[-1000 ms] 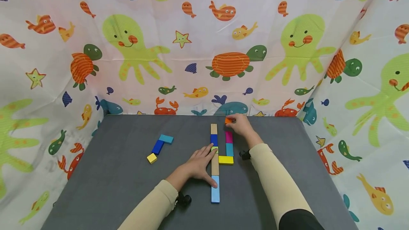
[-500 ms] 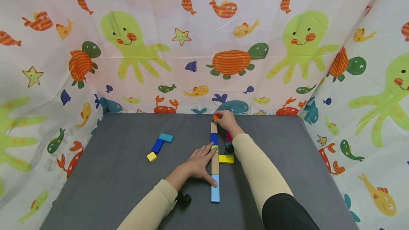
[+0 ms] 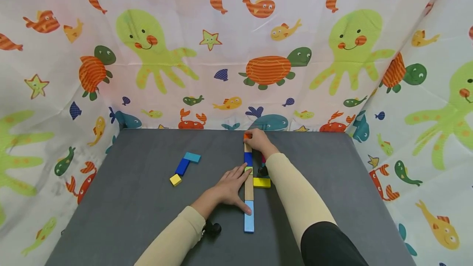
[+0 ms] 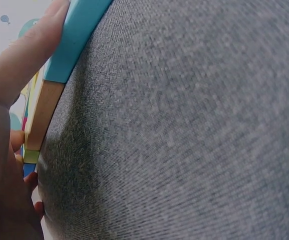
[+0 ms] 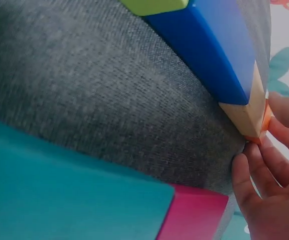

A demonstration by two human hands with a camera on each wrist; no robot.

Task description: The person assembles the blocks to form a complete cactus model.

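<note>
An orange block (image 3: 246, 136) is pinched in my right hand (image 3: 260, 141), at the far end of a straight column of blocks. In the right wrist view it sits against the end of a plain wood block (image 5: 244, 114). Nearer along the column come a dark blue block (image 3: 248, 158), a small lime green block (image 3: 249, 170), a longer wood block (image 3: 249, 188) and a light blue block (image 3: 249, 221). My left hand (image 3: 230, 188) lies along the column's left side with fingers spread. Its thumb touches the light blue block, and its fingertips reach the lime one.
A yellow block (image 3: 262, 182) juts right from the column. Beyond it, partly hidden by the right sleeve, lie a teal block (image 5: 74, 185) and a magenta block (image 5: 194, 212). To the left are a teal block (image 3: 192, 157), blue block (image 3: 182, 167) and yellow block (image 3: 175, 180). A patterned curtain (image 3: 229, 36) backs the table.
My right hand has carried the orange block leftward, from beyond the magenta block to the column's far end, then slightly nearer against the wood block. The left hand has stayed put.
</note>
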